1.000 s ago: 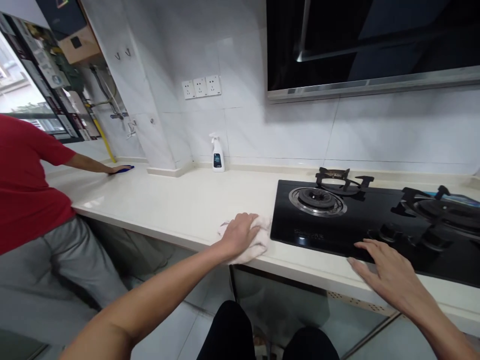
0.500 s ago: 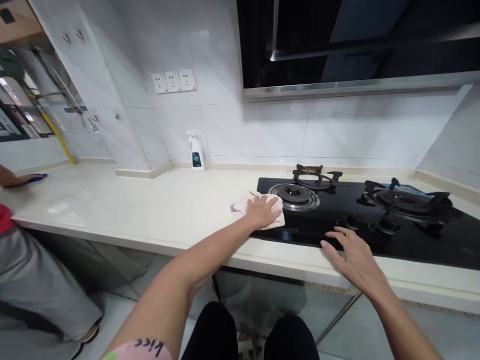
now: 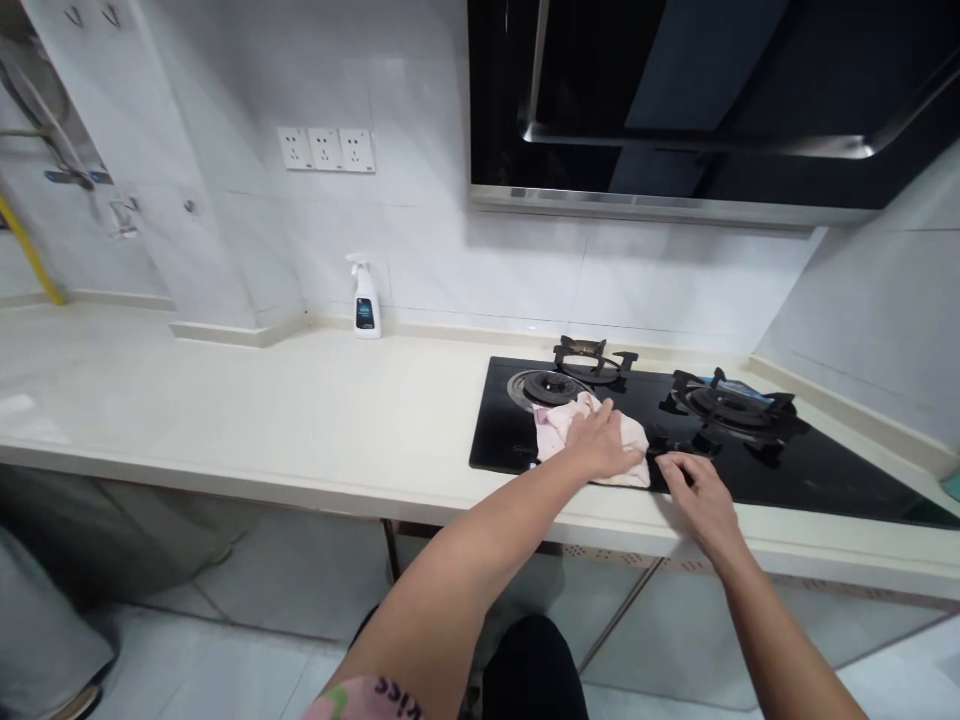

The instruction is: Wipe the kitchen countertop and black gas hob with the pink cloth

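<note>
My left hand [image 3: 596, 443] presses down on a crumpled pale pink cloth [image 3: 553, 428], which lies on the front part of the black glass gas hob [image 3: 499, 440]. The cloth overlaps the front edge of the left burner [image 3: 549, 388]. My right hand [image 3: 697, 492] rests at the hob's front edge, just right of the cloth and close to the control knobs [image 3: 657, 438]. Its fingers are curled in toward the thumb; whatever they pinch, if anything, is too small to make out.
A white spray bottle [image 3: 366, 305] stands against the tiled wall, left of the hob. Black pan supports [image 3: 739, 405] sit on the hob's right and at its back. A range hood [image 3: 675, 165] hangs above. At lower left shows another person's grey trouser leg [image 3: 45, 620].
My left hand has slid the cloth rightward across the hob, off the counter and the hob's left edge. My right hand's fingers have curled in. The view has turned right.
</note>
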Demonstrator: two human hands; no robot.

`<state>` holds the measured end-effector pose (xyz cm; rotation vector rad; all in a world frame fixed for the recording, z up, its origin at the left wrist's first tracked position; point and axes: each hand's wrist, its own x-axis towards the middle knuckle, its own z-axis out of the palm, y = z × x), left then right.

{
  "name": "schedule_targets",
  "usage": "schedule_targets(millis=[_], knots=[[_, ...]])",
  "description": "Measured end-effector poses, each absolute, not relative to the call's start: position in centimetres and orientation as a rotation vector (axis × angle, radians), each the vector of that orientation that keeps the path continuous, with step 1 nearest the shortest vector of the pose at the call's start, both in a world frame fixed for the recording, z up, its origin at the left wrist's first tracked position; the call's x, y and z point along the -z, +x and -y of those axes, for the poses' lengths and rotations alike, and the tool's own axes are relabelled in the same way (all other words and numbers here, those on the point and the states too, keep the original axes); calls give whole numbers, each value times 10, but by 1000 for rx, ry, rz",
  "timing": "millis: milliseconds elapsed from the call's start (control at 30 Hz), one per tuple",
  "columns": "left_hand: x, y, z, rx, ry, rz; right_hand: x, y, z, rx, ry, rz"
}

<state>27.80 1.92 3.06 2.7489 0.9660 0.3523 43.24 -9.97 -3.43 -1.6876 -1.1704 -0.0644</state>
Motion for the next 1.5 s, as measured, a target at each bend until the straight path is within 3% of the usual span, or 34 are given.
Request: schedule_targets(millis=[167,467,700,1200,1367,1500], knots=[[-32,274,-8,-304,2781,-962,31,429,102,162,-1650,1048],[-10,242,67,-408,2975,-479,32,433,106,172,-1768,909],[-23,205,33,-359,2851,-856,33,436,98,195,-1895,1127],[-38,-41,-28,-226,2680,-1741,45,441,89,242,-2043,1313],[-31,-46,-5,-302,2686,-1837,47,437,89,290,-2000,1331],[-18,2,40,-459,2846,-1600,47,431,88,340,-1957,1253]])
